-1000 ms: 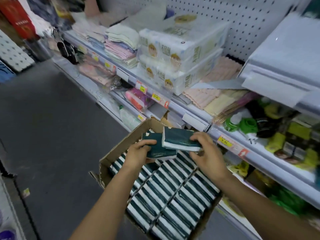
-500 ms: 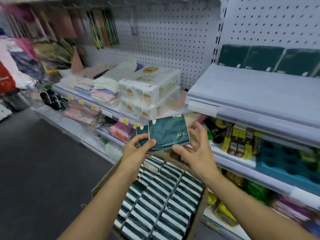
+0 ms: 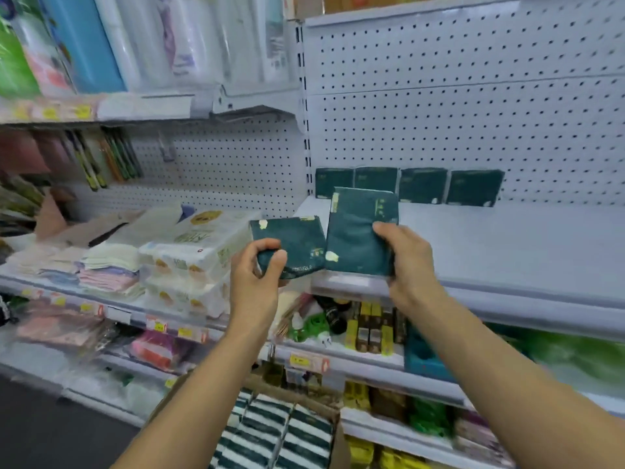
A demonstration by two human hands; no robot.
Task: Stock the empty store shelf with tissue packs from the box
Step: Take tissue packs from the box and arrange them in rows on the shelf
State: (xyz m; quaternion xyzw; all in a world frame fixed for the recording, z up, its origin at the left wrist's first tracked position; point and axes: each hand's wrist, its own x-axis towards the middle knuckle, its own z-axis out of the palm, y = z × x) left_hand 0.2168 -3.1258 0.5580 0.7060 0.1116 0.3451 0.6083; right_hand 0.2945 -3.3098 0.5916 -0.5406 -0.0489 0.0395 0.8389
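My left hand [image 3: 257, 272] grips a dark green tissue pack [image 3: 294, 242] by its lower left corner. My right hand [image 3: 406, 262] holds a second dark green tissue pack [image 3: 355, 228] upright by its right edge, over the front lip of the white shelf [image 3: 507, 252]. Both packs are held side by side at the shelf's left end. Several dark green packs [image 3: 422, 186] stand in a row against the pegboard at the back of that shelf. Below, the cardboard box [image 3: 324, 409] holds several rows of green-and-white packs.
White bundled tissue packages [image 3: 192, 255] and folded cloths [image 3: 108, 269] fill the shelf to the left. Lower shelves carry small yellow and green goods [image 3: 368, 326]. A white pegboard [image 3: 473, 113] backs the shelf. Wrapped rolls [image 3: 142, 42] stand on the upper left shelf.
Both hands lifted the two packs out of the box up to shelf height and drew them apart, one in each hand. The view tilted upward from the box to the shelf.
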